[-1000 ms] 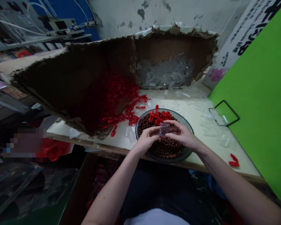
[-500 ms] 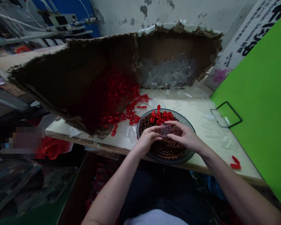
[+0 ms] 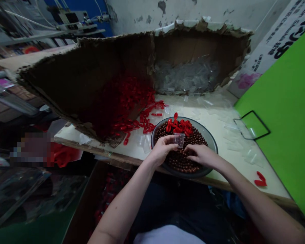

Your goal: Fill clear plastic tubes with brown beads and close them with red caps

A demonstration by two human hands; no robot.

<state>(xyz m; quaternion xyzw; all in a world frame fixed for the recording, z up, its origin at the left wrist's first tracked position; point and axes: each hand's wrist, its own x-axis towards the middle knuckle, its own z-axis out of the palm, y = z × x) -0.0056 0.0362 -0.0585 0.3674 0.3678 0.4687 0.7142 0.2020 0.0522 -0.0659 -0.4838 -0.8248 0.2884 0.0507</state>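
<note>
From the head view, the left hand (image 3: pixel 162 151) holds a small clear plastic bag (image 3: pixel 179 139) upright, its grip closed on the lower edge, so that the bag's mouth stands just above the fingers. The bag is over a grey bowl (image 3: pixel 211 144) and its contents cannot be made out. The right hand (image 3: pixel 202 156) lies just beside the bag, fingers half-curled over dark brown beads (image 3: pixel 180 162). Its grip looks partly closed, but whether it holds a bead cannot be determined. The bowl sits at the near edge of the table (image 3: pixel 218 169), within reach of both hands, which appears to be why it is placed there. Red plastic pieces (image 3: pixel 180 127) lie heaped on the beads at the bowl's far side. Beyond, a cut-open cardboard box (image 3: pixel 193 44) keeps more red pieces (image 3: pixel 132 101) and loose clear bags (image 3: pixel 185 76) in separate areas, convenient to the bowl. Two red pieces (image 3: pixel 260 179) lie apart on the table, near a green board (image 3: pixel 287 101).
</note>
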